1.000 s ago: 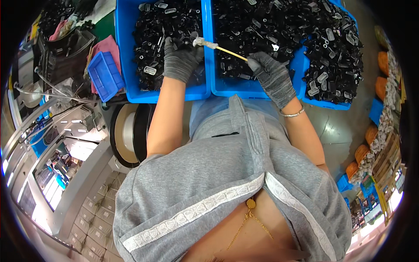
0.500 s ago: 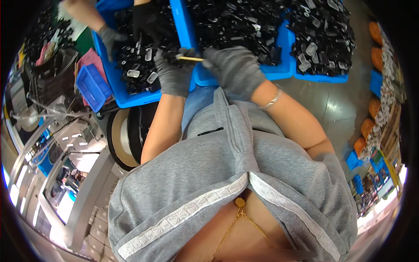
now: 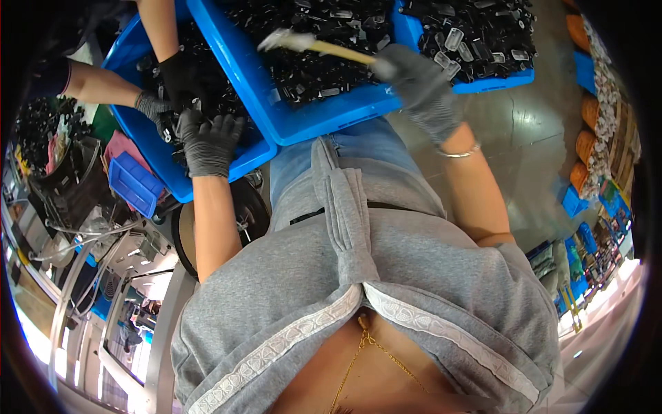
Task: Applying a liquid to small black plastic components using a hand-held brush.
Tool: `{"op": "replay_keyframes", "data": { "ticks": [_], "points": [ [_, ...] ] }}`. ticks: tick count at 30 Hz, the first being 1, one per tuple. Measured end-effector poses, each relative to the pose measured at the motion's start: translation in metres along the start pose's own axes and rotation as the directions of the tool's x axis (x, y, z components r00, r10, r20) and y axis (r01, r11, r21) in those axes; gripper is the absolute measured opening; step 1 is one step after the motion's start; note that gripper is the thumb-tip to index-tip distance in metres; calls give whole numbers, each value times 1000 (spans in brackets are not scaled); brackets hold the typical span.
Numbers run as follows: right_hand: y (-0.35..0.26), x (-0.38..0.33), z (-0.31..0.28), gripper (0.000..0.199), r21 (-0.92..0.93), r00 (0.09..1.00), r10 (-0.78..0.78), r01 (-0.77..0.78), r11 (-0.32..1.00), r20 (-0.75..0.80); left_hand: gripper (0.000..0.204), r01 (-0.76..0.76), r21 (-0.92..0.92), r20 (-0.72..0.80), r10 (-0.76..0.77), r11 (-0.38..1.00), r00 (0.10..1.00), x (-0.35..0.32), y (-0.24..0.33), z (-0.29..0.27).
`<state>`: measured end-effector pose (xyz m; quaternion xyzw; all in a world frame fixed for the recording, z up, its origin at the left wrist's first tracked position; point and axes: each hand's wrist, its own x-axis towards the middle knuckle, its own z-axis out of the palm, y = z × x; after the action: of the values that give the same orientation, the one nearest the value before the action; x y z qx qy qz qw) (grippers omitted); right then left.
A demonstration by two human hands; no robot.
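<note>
My right hand [image 3: 422, 93], in a grey knitted glove, is closed around the yellowish handle of a slim tool [image 3: 343, 52]. Its pale head, blurred so that its kind is unclear, points left above a blue bin of black parts [image 3: 331, 72]. My left hand [image 3: 210, 143], gloved alike, reaches over the near end of the left blue bin [image 3: 258, 150]. Its fingers look bent and apart, with the tips hard to make out among the dark parts. Just beyond are another person's hands, one in a grey glove [image 3: 155, 110] and one in a black glove [image 3: 181, 81].
A third heap of black and clear parts [image 3: 476, 41] lies at the upper right. Left of the bins are a small blue tray [image 3: 136, 185] and a pink cloth [image 3: 124, 146]. A large black reel [image 3: 238, 214] stands below my left forearm. Orange baskets [image 3: 586, 145] line the far right.
My hands, close together before, have parted: the left moved left to the other person's hands, the right moved right and up with the tool. The view shifted, so the bins appear farther left.
</note>
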<state>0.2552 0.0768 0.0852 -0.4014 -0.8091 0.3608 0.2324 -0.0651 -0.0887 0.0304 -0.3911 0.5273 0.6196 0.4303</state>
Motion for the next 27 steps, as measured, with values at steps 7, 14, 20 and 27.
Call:
{"op": "replay_keyframes", "data": {
  "ticks": [7, 14, 20, 27],
  "points": [
    [44, -57, -77, 20, 152, 807, 519, -497, 854, -282, 67, -651, 665, 731, -140, 366, 667, 12, -182, 92],
    [34, -93, -93, 20, 128, 675, 687, -682, 720, -270, 90, -549, 550, 658, -79, -630, 749, 60, -309, 180],
    [38, -102, -94, 22, 201, 601, 753, -729, 654, -269, 79, -640, 50, 596, -491, -767, 635, 61, -291, 181],
    [36, -76, -80, 25, 241, 656, 729, -688, 684, -196, 72, -818, 224, 734, -460, -530, 499, 103, -268, 142]
  ]
}}
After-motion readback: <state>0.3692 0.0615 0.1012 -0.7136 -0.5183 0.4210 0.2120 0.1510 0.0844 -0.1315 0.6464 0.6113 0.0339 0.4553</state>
